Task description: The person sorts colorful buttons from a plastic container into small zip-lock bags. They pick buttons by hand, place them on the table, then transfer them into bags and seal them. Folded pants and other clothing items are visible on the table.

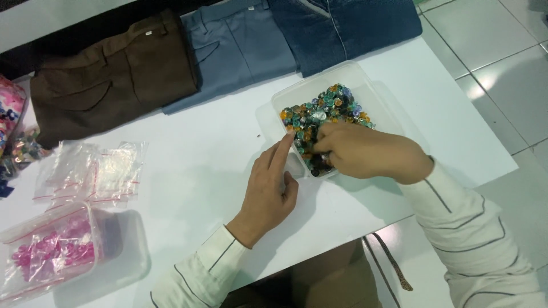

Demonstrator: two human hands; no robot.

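A clear plastic box (374, 91) on the white table holds a heap of small mixed-colour buttons (319, 111), teal, orange and dark. My right hand (365, 154) reaches into the box from the right, fingers curled down among the buttons near its front edge; whether it grips one is hidden. My left hand (271, 191) rests on the table beside the box, index finger stretched out and touching the box's left rim.
Folded brown (108, 74), grey (234, 48) and blue denim (342, 25) trousers lie along the table's far side. Small empty zip bags (94, 171) lie at left, with a bag of pink buttons (48, 251) on a clear lid. The table's edge and tiled floor are at right.
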